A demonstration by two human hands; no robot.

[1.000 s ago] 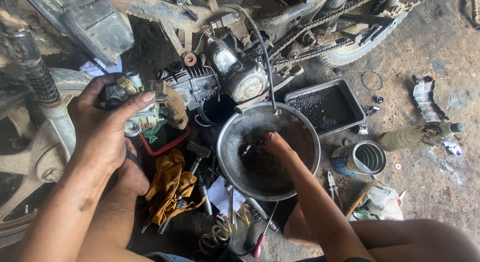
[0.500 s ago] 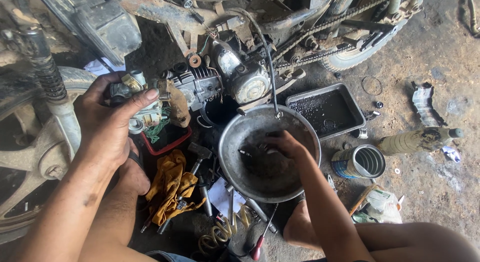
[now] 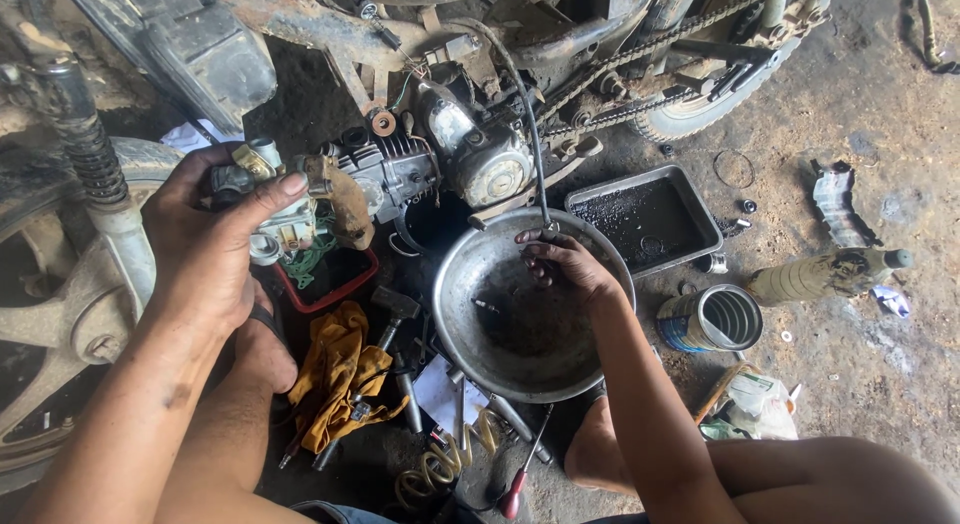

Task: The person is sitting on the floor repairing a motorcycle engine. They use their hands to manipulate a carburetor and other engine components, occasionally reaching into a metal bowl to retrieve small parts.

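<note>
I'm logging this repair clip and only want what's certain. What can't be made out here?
Head view only:
- Carburettor: the left hand covers much of it.
- What the right hand pinches in the metal basin: too small, hidden by fingers.
- Red tray contents: dark, partly blocked.
- Motorcycle wheel: cut off at the left edge.

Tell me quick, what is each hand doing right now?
Left hand: closed around a small grimy metal engine part, held up.
Right hand: fingers curled inside the round grey metal basin; whether it grips anything cannot be told.
</note>
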